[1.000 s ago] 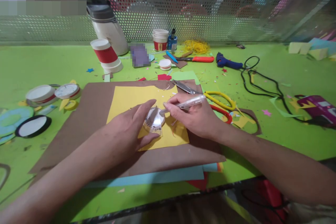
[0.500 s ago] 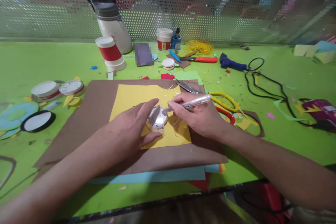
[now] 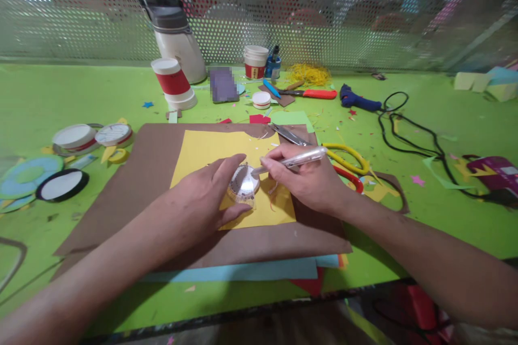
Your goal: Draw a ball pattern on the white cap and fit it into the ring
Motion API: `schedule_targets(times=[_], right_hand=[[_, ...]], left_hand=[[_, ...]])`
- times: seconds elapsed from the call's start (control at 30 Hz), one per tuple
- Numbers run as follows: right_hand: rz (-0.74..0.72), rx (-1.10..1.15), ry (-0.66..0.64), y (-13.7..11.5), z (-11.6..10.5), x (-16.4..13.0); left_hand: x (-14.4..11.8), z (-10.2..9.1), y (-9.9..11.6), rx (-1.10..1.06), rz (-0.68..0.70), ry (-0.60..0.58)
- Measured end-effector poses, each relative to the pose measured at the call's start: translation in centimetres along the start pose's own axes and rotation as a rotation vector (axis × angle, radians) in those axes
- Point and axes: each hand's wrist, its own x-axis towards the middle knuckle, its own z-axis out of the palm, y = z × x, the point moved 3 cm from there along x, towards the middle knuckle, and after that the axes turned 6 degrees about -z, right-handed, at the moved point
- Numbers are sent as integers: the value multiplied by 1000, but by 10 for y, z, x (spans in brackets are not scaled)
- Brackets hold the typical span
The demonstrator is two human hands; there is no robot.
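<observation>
My left hand (image 3: 210, 186) lies over a clear protractor (image 3: 242, 198) and a round white disc (image 3: 247, 177), thumb at the near side and fingers at the far side, holding them down. Both rest on a yellow sheet of paper (image 3: 202, 145). In my right hand (image 3: 299, 175) a silvery-white pen (image 3: 305, 157) is pinched, its tip at the disc's right edge. Beneath the yellow sheet is brown paper (image 3: 117, 199). Scissors (image 3: 343, 155) with yellow and red handles lie just beyond my right hand.
Round lids (image 3: 75, 137) and a blue paper ring (image 3: 28, 177) are at the left. Behind stand a red-and-white cup stack (image 3: 174, 85) and a kettle (image 3: 178, 43). A utility knife (image 3: 319, 94) and a blue glue gun (image 3: 358, 98) with a looping cord lie at the back right.
The whole view has shifted slightly, so things appear a little further right. Both hands keep their grip, and the pen tip stays at the disc's right edge.
</observation>
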Motion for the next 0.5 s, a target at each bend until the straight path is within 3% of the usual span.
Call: schedule_targets(times=[0.5], right_hand=[[-13, -14, 23, 1, 0, 0]], left_hand=[[3, -10, 12, 39, -29, -58]])
